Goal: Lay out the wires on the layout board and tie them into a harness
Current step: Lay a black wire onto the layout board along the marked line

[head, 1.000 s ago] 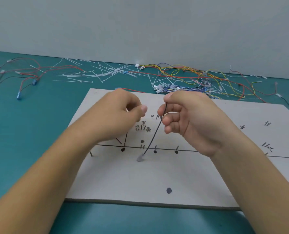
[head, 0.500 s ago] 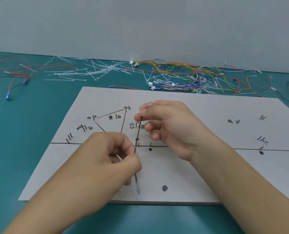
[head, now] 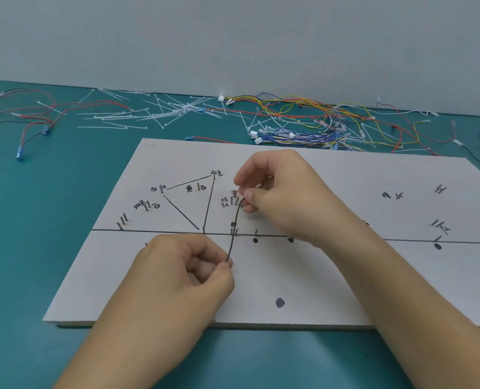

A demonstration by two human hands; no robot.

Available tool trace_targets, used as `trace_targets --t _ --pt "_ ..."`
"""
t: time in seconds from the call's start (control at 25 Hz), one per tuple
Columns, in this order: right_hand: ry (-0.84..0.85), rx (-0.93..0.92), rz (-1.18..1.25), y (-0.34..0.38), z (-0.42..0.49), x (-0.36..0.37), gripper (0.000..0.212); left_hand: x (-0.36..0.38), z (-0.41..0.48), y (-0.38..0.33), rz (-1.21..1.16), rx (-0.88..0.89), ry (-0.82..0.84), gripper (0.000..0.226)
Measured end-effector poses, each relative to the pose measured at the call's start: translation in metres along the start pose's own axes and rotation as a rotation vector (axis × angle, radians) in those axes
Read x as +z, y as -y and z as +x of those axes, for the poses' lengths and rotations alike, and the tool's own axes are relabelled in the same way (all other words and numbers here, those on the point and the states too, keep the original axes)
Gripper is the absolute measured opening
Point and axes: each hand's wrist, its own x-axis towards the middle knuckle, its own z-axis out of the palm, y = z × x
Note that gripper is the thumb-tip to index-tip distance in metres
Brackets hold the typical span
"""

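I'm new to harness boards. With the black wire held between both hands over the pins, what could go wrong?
The left hand and right hand only pinch the black wire; either grip might slip. The pins at the line stand close together, so it could settle on the wrong side.

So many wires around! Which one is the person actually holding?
The black wire, pinched by both the left hand and the right hand above the layout board. The other wires all lie untouched on the teal table behind it.
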Motion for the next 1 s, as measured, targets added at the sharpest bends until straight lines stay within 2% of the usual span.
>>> trace_targets --t 0.12,0.24,0.4,0.6,1.0 --pt "-0.084 -0.051 -0.047 -0.001 0.007 0.002 0.023 0.005 0.000 0.003 0.013 0.017 -0.049 0.023" --pt "-0.133 -0.123 -0.129 0.000 0.012 0.011 0.022 0.007 0.000 0.005 0.011 0.004 -0.072 0.009" --pt "-0.168 -0.141 -0.154 -0.003 0.014 0.017 0.022 0.007 0.001 0.006 0.031 0.017 -0.079 0.007" --pt "-0.173 -0.126 -0.161 -0.008 0.016 0.014 0.018 0.011 -0.001 0.008 0.053 0.083 -0.086 0.020" --pt "-0.128 -0.159 -0.256 -0.009 0.013 0.018 0.019 0.015 -0.001 0.016 0.026 0.136 -0.120 0.021"
